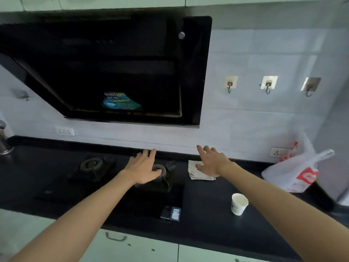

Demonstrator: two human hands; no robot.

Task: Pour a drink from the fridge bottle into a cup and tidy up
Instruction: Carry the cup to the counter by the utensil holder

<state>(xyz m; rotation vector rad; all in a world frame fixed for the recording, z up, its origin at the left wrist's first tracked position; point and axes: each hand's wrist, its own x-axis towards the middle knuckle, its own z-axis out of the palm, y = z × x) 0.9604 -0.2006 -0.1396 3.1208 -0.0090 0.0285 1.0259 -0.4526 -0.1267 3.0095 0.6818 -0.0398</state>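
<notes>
Head view, both hands empty, fingers spread, left [144,167] above stove [105,178], right [212,161] above cloth [194,174], cup [238,204] nearby

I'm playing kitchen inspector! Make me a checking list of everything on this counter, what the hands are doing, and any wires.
Surface: black countertop with a two-burner gas hob set in it.
Job's things: paper cup upright near the front edge, right of the hob; no bottle seen.
Clutter: folded pale cloth beside the hob; plastic bag at far right; small dark packet on the hob's front.
Hands: left hand over the right burner, right hand over the cloth; fingers spread, both hold nothing.
Cables: nothing seen.
Surroundings: black range hood, tiled wall with three hooks and sockets, pale cabinets below.
</notes>
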